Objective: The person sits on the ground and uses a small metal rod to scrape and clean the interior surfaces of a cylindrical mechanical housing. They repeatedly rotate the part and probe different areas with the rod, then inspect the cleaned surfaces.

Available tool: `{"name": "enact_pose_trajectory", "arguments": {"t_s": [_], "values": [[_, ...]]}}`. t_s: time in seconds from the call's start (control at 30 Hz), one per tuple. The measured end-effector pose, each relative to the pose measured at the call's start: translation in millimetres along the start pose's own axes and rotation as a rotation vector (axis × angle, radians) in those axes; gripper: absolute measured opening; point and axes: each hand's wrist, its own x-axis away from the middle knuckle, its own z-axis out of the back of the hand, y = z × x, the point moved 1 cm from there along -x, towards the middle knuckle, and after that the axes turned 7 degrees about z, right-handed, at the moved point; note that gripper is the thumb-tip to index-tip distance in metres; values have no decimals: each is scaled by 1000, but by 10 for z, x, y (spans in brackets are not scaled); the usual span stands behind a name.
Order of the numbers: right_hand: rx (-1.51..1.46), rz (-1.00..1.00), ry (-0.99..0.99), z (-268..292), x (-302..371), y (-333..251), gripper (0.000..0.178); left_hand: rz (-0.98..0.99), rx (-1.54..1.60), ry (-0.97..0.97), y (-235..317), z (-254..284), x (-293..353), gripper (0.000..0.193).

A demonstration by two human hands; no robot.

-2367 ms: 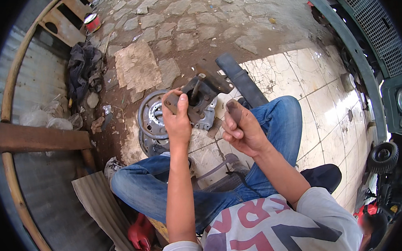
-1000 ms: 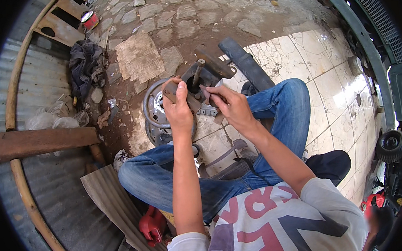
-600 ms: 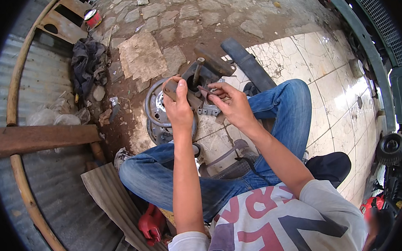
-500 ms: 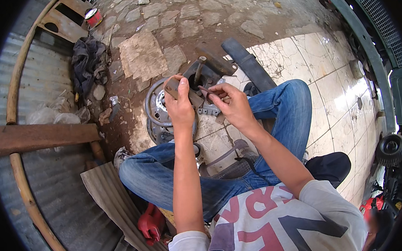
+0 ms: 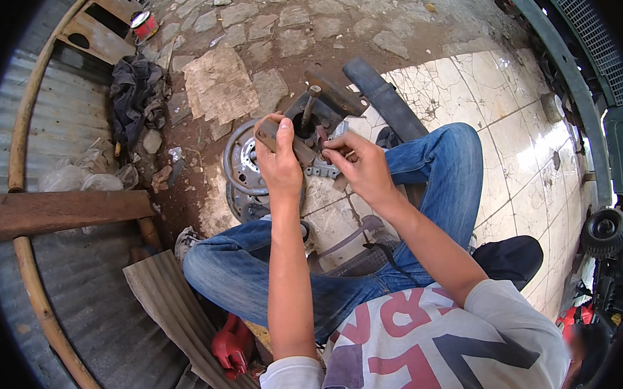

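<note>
My left hand (image 5: 279,161) is closed round a flat brownish metal piece (image 5: 302,151), thumb along its top, holding it tilted above the floor. Close to its right edge, my right hand (image 5: 363,165) pinches a small reddish-brown strip (image 5: 322,133) between thumb and fingers; what it is made of I cannot make out. Just beyond both hands stands a dark metal block with an upright rod (image 5: 309,104). Below the held piece lies a grey metal part with holes (image 5: 322,171). Round metal discs (image 5: 240,166) are partly hidden behind my left hand.
A dark folded rubber-like strap (image 5: 389,99) lies on cracked white tiles (image 5: 510,156). Farther left are a flat cardboard sheet (image 5: 220,85) and dark cloth (image 5: 137,87). A wooden beam (image 5: 66,213) and corrugated metal wall bound the left; a red object (image 5: 229,348) lies beside my leg.
My right hand has shifted slightly down, and the strip in it has swung from slanting leftward to standing more upright. My left hand and the metal piece stay nearly where they were.
</note>
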Motion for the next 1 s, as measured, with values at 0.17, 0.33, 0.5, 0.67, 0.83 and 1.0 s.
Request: {"name": "enact_pose_trajectory", "arguments": {"t_s": [0.17, 0.33, 0.5, 0.67, 0.83, 1.0], "values": [[-41, -106, 64, 6, -53, 77, 18, -13, 3, 16, 25, -15, 35, 26], [165, 144, 36, -52, 15, -96, 26, -17, -27, 7, -64, 14, 5, 26], [296, 231, -30, 50, 16, -19, 31, -3, 18, 14, -5, -30, 34, 25], [351, 280, -1, 27, -50, 4, 30, -51, -91, 23, -50, 3, 44, 22], [323, 303, -5, 60, -110, 125, 23, -19, -38, 6, -50, -2, 54, 21], [272, 74, -151, 83, -23, -38, 28, 5, 43, -16, 38, -13, 62, 20]]}}
